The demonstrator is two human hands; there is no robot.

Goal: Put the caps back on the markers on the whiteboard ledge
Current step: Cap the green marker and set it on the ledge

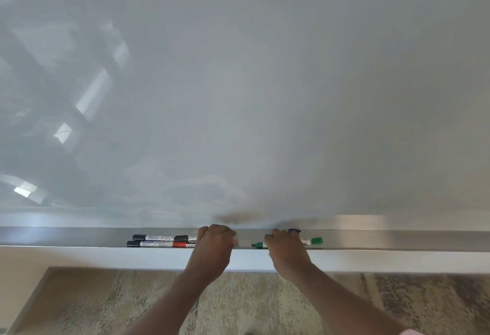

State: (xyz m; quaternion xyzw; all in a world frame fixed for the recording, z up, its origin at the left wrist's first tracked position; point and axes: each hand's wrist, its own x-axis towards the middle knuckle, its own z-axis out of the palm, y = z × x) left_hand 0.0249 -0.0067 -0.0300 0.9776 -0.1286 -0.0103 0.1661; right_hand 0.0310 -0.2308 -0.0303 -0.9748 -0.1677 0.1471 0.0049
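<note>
Mottled carpet (265, 305): nearest the camera, beneath both forearms.
Left hand (216, 244): curled over the front lip of the ledge (79, 237), knuckles up; fingers bent together, but whether they pinch anything cannot be told.
Right hand (285, 248): fingers closed down over the middle of the green marker (258, 244), probably to steady it for capping; a purple tip (294, 231) peeks past the knuckles.
Green cap (316, 241): on the ledge at the marker's right end; seated or loose, unclear.
Black and red markers (161, 240): lying side by side left of the hands, apparently capped.
Whiteboard (238, 96): farthest, bare and glossy.
</note>
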